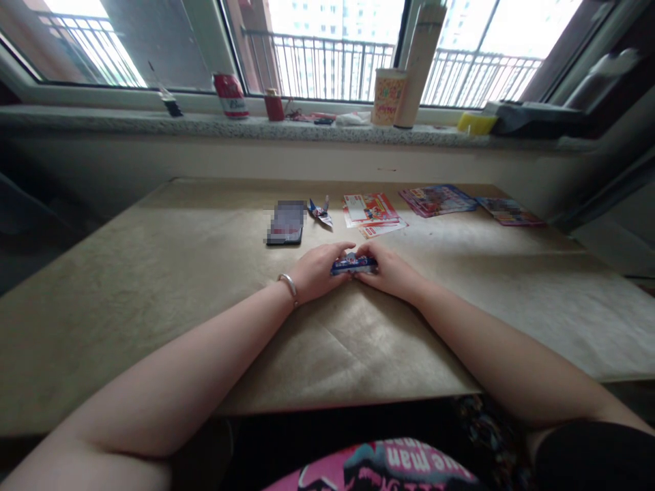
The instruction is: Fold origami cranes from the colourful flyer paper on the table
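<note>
Both hands are closed on one small thing: the left hand [317,271] and the right hand [391,271] meet almost fingertip to fingertip on a folded blue paper [353,264]. They pinch it from either end, fingers curled and thumbs low. Only a narrow strip of the paper shows between them, and how much lies under the fingers cannot be told. It sits down at the surface of the table [153,286], on the person's side of the phone [285,222] and a little to its right, near it but apart. A silver bracelet [289,286] circles the left wrist, nearer the person than the phone.

Just right of the phone lies a small paper figure [320,210], blue and white, close beside it without touching. Further right of the phone run a red leaflet [371,208], a blue and pink leaflet [437,199] and a third sheet [509,211], in a row along the table's far side, all well apart from the hands.

Left of the phone a wide stretch of brown tabletop reaches the left edge. The near edge lies well on the person's side of the phone, under both forearms. Beyond the phone, past the far edge, the windowsill [102,123] carries a red can [231,95] and a paper cup [389,95]
</note>
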The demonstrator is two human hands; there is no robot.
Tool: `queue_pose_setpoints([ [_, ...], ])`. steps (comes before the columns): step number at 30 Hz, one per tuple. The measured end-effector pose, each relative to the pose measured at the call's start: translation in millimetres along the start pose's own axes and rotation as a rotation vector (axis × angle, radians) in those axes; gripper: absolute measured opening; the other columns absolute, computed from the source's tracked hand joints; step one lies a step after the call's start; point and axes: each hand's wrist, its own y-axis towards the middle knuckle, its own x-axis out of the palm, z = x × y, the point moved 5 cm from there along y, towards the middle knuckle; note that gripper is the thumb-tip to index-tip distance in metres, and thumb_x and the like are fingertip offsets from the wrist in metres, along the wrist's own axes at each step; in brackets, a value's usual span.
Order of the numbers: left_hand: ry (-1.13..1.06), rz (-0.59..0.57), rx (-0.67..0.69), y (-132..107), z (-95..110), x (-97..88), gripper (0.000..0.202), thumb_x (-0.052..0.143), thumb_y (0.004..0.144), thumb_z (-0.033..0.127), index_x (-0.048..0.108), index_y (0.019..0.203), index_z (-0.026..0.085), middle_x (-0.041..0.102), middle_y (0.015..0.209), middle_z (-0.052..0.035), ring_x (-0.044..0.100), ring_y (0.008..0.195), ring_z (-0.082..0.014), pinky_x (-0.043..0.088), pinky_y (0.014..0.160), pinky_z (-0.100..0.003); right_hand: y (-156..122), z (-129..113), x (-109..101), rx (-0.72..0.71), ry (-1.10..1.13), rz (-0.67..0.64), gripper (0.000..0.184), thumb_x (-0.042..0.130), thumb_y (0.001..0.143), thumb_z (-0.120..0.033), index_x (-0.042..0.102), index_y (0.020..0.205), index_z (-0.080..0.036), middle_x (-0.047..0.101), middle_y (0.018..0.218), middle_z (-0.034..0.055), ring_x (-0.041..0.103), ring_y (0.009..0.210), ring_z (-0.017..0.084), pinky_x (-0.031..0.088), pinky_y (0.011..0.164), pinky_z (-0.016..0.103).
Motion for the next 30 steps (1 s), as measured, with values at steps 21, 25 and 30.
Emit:
queue_pose_setpoints([
  [21, 0.077, 0.062, 0.192, 1.2, 4.7, -1.9, 0.017, 0.061, 0.085, 0.021, 0.064, 0.101, 0.019, 0.066, 0.099, -0.0065, 0.062, 0.088, -0.0175, 0.05, 0.079, -0.03, 2.3, -15.6, -4.0, -0.219, -0.523, -0.022, 0.009, 0.054, 0.088, -0.02, 0.063, 0.09, -0.019, 0.065, 0.097, 0.0067, 0.057, 0.085, 0.018, 0.04, 0.071, 0.028],
  [25, 0.126, -0.005, 0.199, 1.1, 3.6, 2.9, 0.014, 0.054, 0.089, 0.019, 0.067, 0.094, 0.019, 0.067, 0.1, -0.0065, 0.062, 0.091, -0.0181, 0.05, 0.084, -0.032, 3.3, -16.8, 1.1, -0.238, -0.589, -0.107, 0.014, 0.052, 0.09, -0.019, 0.065, 0.095, -0.02, 0.065, 0.1, 0.0072, 0.057, 0.089, 0.019, 0.039, 0.071, 0.028],
  [30, 0.204, -0.028, 0.181, 2.6, 2.6, 5.0, 0.019, 0.052, 0.09, 0.018, 0.069, 0.096, 0.019, 0.07, 0.098, -0.0067, 0.061, 0.093, -0.0201, 0.05, 0.087, -0.035, 3.2, -17.0, 3.1, -0.3, -0.635, -0.126, 0.022, 0.047, 0.096, -0.025, 0.066, 0.106, -0.023, 0.067, 0.101, 0.0059, 0.057, 0.086, 0.018, 0.038, 0.067, 0.028],
])
